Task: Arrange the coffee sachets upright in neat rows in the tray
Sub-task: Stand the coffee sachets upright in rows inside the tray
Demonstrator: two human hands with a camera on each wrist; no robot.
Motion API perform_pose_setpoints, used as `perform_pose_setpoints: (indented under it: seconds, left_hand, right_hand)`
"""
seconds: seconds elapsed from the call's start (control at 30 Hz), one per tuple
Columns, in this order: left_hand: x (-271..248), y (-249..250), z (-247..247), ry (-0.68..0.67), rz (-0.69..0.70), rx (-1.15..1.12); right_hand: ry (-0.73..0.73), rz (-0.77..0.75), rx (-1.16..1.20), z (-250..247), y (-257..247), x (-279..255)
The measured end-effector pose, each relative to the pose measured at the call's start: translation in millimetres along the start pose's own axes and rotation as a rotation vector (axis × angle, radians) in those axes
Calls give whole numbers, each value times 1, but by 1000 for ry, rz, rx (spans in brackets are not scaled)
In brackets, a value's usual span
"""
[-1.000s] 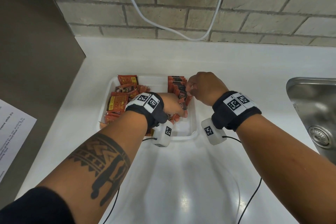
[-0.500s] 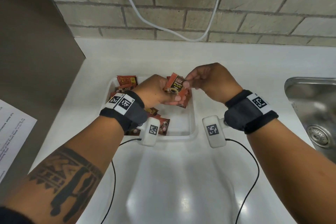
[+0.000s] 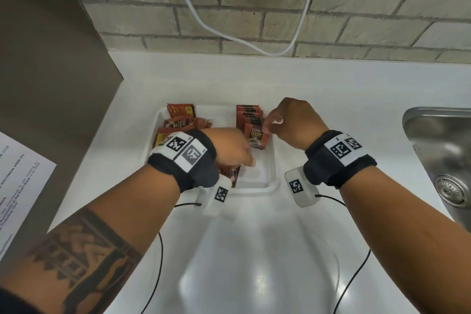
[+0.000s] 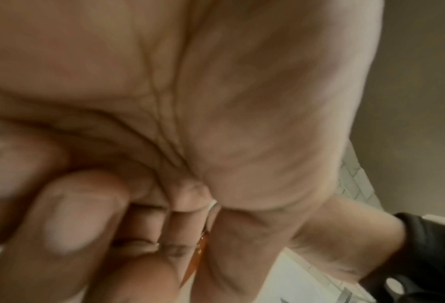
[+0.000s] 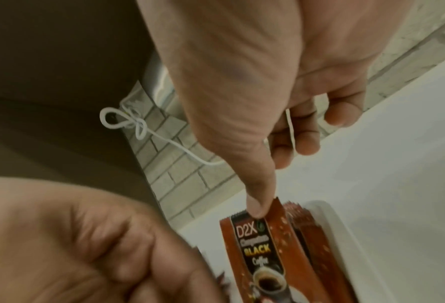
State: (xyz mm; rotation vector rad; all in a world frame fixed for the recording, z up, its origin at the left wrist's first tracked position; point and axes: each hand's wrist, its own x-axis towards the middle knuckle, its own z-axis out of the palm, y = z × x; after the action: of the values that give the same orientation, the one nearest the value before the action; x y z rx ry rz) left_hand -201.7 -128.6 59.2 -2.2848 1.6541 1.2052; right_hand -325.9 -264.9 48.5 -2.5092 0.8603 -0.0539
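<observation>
Tray: a white tray (image 3: 270, 181) is set on the white counter (image 3: 254, 250), near the far wall; its near right part is seen bare.
Upright row: a row of coffee sachets (image 3: 248, 116) is stood on edge along the far right side of the tray, faces turned toward the near side. In the right wrist view the front sachet (image 5: 261, 246) is read as "D2X ... BLACK Coffee", with the others packed close behind it.
Loose pile: more sachets (image 3: 178, 122) are heaped untidily in the left half of the tray, some flat, some tilted; part of the pile is hidden by the left wrist.
Right hand: the right hand (image 3: 293, 120) is held over the right row. The thumb tip is pressed on the top edge of the front sachet; the other fingers (image 5: 307, 139) are seen curled loosely behind, clear of the row, holding nothing.
Left hand: the left hand (image 3: 229, 148) is reached into the middle of the tray, just left of the row. In the left wrist view the fingers (image 4: 68, 215) are seen curled inward, blurred; an orange strip is glimpsed between them, but whether anything is pinched cannot be told.
Surroundings: a steel sink (image 3: 443, 150) is seen at the right, a brick wall (image 3: 254, 15) with a white cable (image 3: 204, 23) at the far side, a printed sheet (image 3: 17, 183) at the left.
</observation>
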Motion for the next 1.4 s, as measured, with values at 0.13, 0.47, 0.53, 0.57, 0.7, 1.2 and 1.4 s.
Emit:
perform_pose_setpoints:
  seconds: [0.13, 0.47, 0.53, 0.57, 0.7, 1.2, 1.4]
  left_hand:
    - [26, 10, 7, -90, -17, 89]
    - [57, 16, 13, -118, -1, 203]
    - [60, 15, 11, -105, -4, 192]
    - [61, 15, 10, -92, -11, 184]
    - [62, 14, 10, -85, -18, 157]
    - [59, 6, 11, -76, -40, 4]
    - [58, 2, 12, -42, -44, -101]
  right_hand:
    - [-77, 9, -90, 10, -1, 6]
    - [-81, 24, -100, 16, 4, 17]
    - [-83, 26, -112, 17, 4, 20]
    - [-84, 30, -110, 16, 4, 21]
    - [-82, 29, -101, 16, 5, 24]
    - [-63, 28, -82, 18, 7, 26]
    - [-64, 10, -99, 18, 4, 25]
